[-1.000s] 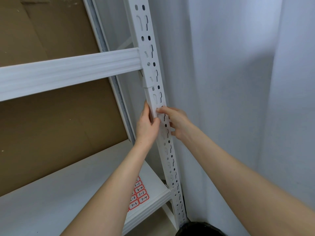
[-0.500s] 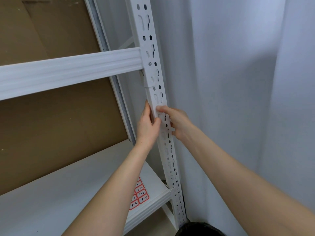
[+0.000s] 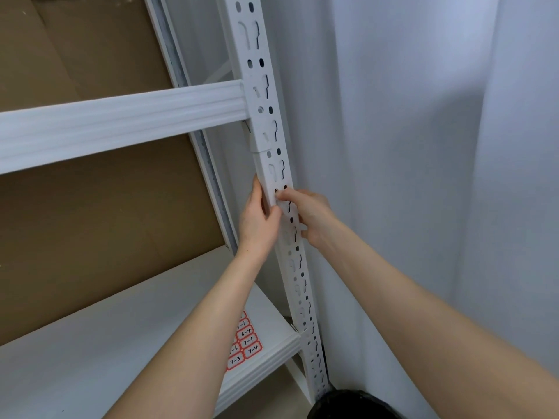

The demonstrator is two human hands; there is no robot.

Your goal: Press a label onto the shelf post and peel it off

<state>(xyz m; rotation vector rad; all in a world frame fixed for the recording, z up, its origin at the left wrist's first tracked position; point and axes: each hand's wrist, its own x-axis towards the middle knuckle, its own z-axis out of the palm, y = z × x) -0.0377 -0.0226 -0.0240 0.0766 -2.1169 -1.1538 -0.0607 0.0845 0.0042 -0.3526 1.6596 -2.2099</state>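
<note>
- White metal post (image 3: 273, 137), slotted, running from 12 o'clock down to 5 o'clock; both hands on it just below the joint.
- Left hand (image 3: 259, 220) wrapped round the post's left edge, thumb across the front.
- Right hand (image 3: 308, 211) pinching at the slots from 3 o'clock.
- Since a second ago: no shift in either grip, so no visible progress.
- Beam (image 3: 121, 122) at 9 o'clock; labels (image 3: 243, 343) on the shelf (image 3: 90, 352) at 6 o'clock.

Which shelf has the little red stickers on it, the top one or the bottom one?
The bottom shelf. The red-bordered stickers sit by its front right corner, below the left hand. The upper beam shows none.
</note>
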